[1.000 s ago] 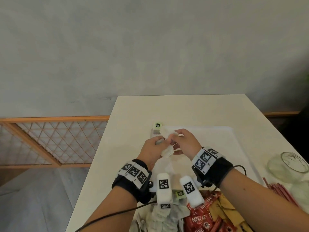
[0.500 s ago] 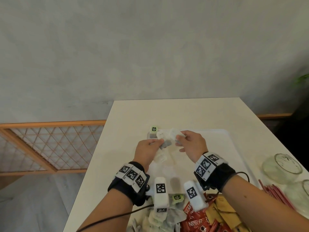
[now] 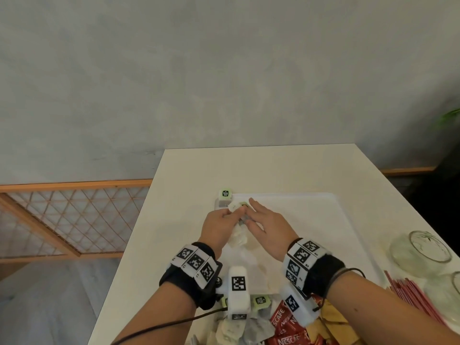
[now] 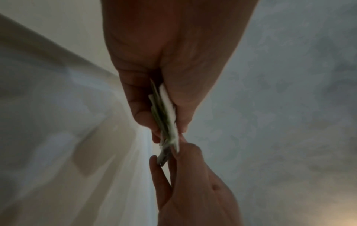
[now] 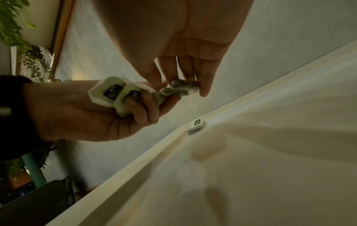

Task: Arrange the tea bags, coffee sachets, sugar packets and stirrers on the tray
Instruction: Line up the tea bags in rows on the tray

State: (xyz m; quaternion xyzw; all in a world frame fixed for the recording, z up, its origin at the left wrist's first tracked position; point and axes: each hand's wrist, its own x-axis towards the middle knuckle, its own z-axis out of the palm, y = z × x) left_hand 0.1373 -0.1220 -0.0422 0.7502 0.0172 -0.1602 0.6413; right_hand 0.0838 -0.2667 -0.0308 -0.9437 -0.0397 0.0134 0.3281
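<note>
Both hands lowered toward tray (image 3: 311,202): left hand (image 3: 219,226) grips tea bags (image 5: 123,94), right hand (image 3: 267,224) pinches one bag (image 5: 186,86).

Both hands (image 3: 245,224) have come lower over the tray (image 3: 331,220) — right fingers (image 3: 256,205) now straighter.

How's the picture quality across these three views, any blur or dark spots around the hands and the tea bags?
Head view: evenly lit and mostly sharp, left hand and right hand clear, straight edges bowed by the wide lens. Left wrist view: dim, the tea bags smeared by blur. Right wrist view: dim too, palm in shadow, the tray rim soft, though the tag labels stay fairly distinct.
</note>
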